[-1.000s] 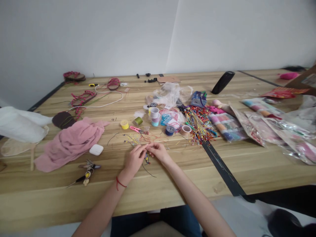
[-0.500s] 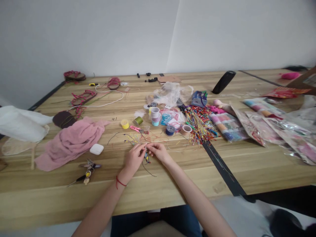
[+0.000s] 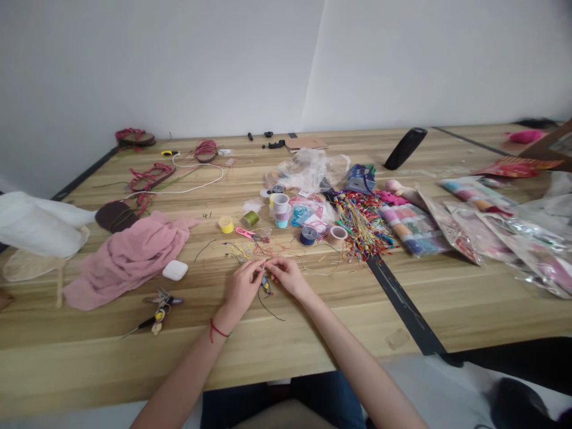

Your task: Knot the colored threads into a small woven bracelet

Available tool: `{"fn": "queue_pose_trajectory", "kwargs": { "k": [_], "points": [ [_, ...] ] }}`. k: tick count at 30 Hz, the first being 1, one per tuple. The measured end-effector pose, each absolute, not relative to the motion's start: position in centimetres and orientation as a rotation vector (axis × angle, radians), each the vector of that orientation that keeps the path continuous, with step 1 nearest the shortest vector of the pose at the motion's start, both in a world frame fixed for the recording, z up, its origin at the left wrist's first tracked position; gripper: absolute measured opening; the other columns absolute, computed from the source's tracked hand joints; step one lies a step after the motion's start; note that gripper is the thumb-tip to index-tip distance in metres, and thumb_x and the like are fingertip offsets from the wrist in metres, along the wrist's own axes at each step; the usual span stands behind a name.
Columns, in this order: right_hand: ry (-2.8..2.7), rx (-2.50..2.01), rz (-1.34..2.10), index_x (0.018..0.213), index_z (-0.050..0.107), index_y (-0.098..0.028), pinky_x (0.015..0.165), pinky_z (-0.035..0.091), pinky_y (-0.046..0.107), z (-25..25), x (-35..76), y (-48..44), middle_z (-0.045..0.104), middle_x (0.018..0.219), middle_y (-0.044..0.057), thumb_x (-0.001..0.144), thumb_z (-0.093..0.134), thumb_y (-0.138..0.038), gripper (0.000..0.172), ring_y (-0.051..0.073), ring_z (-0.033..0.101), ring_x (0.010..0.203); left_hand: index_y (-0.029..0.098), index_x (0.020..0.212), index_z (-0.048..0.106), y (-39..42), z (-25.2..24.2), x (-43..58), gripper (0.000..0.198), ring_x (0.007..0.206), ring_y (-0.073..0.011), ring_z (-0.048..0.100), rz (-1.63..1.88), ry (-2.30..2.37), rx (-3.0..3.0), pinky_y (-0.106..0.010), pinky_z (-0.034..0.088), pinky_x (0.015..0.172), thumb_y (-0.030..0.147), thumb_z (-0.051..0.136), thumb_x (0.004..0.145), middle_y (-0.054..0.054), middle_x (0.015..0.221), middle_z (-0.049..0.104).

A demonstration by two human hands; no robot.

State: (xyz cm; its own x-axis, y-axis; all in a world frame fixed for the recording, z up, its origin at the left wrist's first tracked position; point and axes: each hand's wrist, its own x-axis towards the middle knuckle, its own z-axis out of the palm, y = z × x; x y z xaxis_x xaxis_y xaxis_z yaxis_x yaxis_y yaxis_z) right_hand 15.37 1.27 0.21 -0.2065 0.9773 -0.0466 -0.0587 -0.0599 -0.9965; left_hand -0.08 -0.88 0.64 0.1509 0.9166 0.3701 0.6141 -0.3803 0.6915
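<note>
My left hand and my right hand meet fingertip to fingertip above the near middle of the table. Both are pinched on a small bundle of coloured cords, blue and yellow with a red tip, which hangs down between them. A dark cord trails from it toward me. What exactly lies inside the fingertips is hidden. Just beyond the hands are loose yellow and grey cord ends, pink-handled thread snips, a yellow spool and a green spool.
A pile of colourful cords lies right of a navy spool and stacked pale spools. On the left are a pink cloth, a white case and a keyring bunch. Plastic packets spread rightward.
My hands hold nearly the same pose, pinched together at the same spot. The dark cord's free end has shifted very slightly to the right.
</note>
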Motion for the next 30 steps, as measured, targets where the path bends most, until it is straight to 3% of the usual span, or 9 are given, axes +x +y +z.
{"fn": "queue_pose_trajectory", "kwargs": {
  "k": [7, 13, 30],
  "points": [
    [-1.370, -1.101, 1.418, 0.076, 0.068, -0.015, 0.045, 0.033, 0.022, 0.21, 15.56, 1.32, 0.053, 0.053, -0.003, 0.074, 0.066, -0.052, 0.036, 0.009, 0.042, 0.046, 0.018, 0.111, 0.067, -0.96, 0.80, -0.08, 0.029, 0.053, -0.0074, 0.049, 1.057, 1.469, 2.043, -0.020, 0.044, 0.058, 0.012, 0.056, 0.085, -0.002, 0.086, 0.068],
    [-1.394, -1.089, 1.398, 0.075, 0.067, -0.016, 0.046, 0.034, 0.022, 0.16, 15.61, 1.26, 0.054, 0.056, -0.002, 0.076, 0.065, -0.051, 0.035, 0.010, 0.043, 0.048, 0.022, 0.116, 0.065, -0.98, 0.78, -0.23, 0.033, 0.060, -0.0080, 0.052, 0.997, 1.420, 2.052, -0.020, 0.045, 0.061, 0.010, 0.054, 0.087, -0.003, 0.101, 0.067],
    [-1.449, -1.119, 1.296, 0.075, 0.068, -0.016, 0.048, 0.037, 0.022, -0.25, 15.63, 1.22, 0.058, 0.061, 0.000, 0.079, 0.063, -0.045, 0.029, 0.010, 0.045, 0.050, 0.024, 0.125, 0.059, -0.71, 0.65, -0.40, 0.045, 0.069, -0.0096, 0.057, 0.974, 1.386, 2.037, -0.021, 0.049, 0.070, 0.004, 0.050, 0.085, -0.002, 0.102, 0.066]
  ]
}}
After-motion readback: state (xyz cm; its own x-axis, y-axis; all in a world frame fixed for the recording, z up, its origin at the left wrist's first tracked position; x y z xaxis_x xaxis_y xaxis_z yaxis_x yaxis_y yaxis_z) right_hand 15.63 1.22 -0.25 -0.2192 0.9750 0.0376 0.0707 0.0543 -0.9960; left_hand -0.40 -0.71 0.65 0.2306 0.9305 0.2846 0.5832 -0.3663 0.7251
